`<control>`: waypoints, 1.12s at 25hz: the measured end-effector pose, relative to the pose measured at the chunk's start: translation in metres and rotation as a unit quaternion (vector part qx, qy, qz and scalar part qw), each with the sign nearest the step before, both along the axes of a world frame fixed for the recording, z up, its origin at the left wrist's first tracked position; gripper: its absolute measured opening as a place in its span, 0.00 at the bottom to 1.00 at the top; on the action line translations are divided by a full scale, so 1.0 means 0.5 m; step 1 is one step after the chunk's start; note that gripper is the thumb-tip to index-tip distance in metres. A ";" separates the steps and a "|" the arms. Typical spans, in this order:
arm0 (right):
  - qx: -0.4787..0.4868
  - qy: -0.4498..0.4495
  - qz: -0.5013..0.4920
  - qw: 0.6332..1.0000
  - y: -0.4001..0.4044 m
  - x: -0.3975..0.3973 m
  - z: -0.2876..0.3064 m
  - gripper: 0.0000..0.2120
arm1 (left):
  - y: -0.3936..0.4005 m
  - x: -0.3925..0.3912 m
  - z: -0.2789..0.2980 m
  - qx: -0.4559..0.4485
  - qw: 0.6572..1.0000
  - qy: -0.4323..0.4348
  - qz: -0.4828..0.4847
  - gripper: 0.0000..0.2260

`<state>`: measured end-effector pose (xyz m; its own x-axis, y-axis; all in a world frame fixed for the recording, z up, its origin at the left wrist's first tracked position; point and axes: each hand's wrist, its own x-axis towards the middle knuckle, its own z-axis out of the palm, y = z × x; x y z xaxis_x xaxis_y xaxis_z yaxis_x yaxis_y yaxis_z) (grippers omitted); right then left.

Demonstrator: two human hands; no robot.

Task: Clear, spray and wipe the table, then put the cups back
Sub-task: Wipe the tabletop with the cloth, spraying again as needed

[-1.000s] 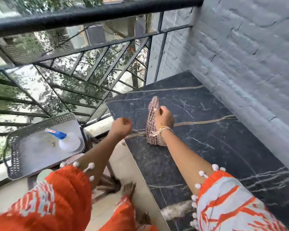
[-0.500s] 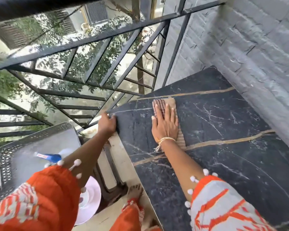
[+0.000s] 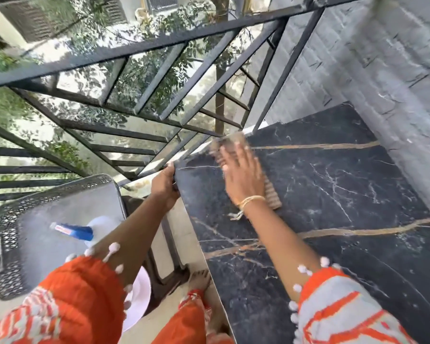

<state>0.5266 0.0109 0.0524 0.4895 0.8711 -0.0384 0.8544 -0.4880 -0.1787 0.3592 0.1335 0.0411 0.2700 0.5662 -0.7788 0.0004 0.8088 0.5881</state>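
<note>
Nothing legible here: the spray bottle (image 3: pixel 81 232) at lower left of the frame carries a small red-and-white label, but it's far too blurred to read

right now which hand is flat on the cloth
The right hand, fingers spread flat, pressing the checked cloth on the black marble table. The left hand instead holds the table's edge.

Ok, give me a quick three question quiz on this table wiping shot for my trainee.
1. True or false: the right hand presses the cloth flat on the table.
2. What does the left hand hold? A) bottle B) table edge C) railing
3. Fill in: the spray bottle lies on the ____.

Key: 1 true; 2 B; 3 tray.
</note>
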 end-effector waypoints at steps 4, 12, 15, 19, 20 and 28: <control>-0.032 0.015 -0.242 0.970 -0.067 0.181 0.013 0.26 | 0.003 -0.008 -0.006 0.013 0.999 -0.023 -0.022 0.12; -0.015 0.040 0.003 0.999 0.066 -0.149 0.026 0.27 | 0.021 -0.015 0.019 -0.069 0.998 -0.010 0.002 0.14; -0.022 0.062 0.084 0.994 0.019 -0.255 0.029 0.26 | 0.023 -0.018 0.030 -0.070 0.997 0.041 -0.015 0.11; -0.044 0.028 0.117 0.992 -0.021 -0.105 0.022 0.25 | 0.011 0.017 0.080 0.205 0.932 0.263 -0.142 0.13; -0.050 0.024 0.079 0.995 -0.030 -0.046 0.020 0.24 | 0.004 0.033 0.089 0.336 0.848 0.355 -0.204 0.17; -0.058 0.014 -0.245 0.968 -0.160 0.284 0.026 0.26 | -0.108 0.261 0.048 0.630 0.561 0.260 -0.470 0.25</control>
<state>0.6685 -0.0693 0.0652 0.8400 0.5240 -0.1406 0.5111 -0.8512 -0.1189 0.4899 0.0797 0.0653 0.8323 0.5533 -0.0329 0.5149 -0.7499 0.4154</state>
